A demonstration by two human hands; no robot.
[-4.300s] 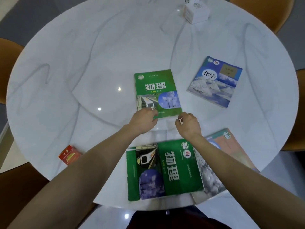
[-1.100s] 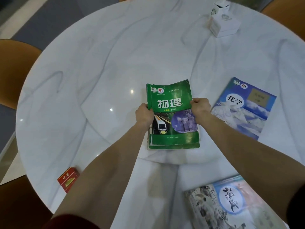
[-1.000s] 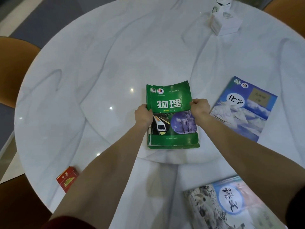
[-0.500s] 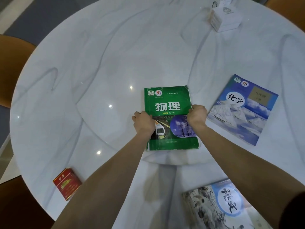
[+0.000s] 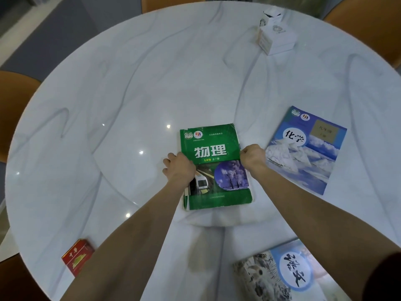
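A green physics textbook (image 5: 213, 148) lies flat at the middle of the round white marble table (image 5: 130, 83), stacked on a second green book whose edge (image 5: 185, 202) peeks out at the lower left. My left hand (image 5: 180, 170) holds the stack's left edge with curled fingers. At the right edge my right hand (image 5: 252, 157) pinches the cover, fingers curled. A blue chemistry textbook (image 5: 308, 148) lies flat just right of my right hand. A grey-blue language textbook (image 5: 282, 276) lies at the near right edge, partly cut off.
A red cigarette pack (image 5: 78, 256) sits near the table's front left edge. A white tissue box (image 5: 276, 39) stands at the far right. Orange chairs (image 5: 13, 101) ring the table.
Earlier one green book lay near me and another at the centre; now both are stacked at the centre. In the last second the top book settled flat, both hands staying on its edges.
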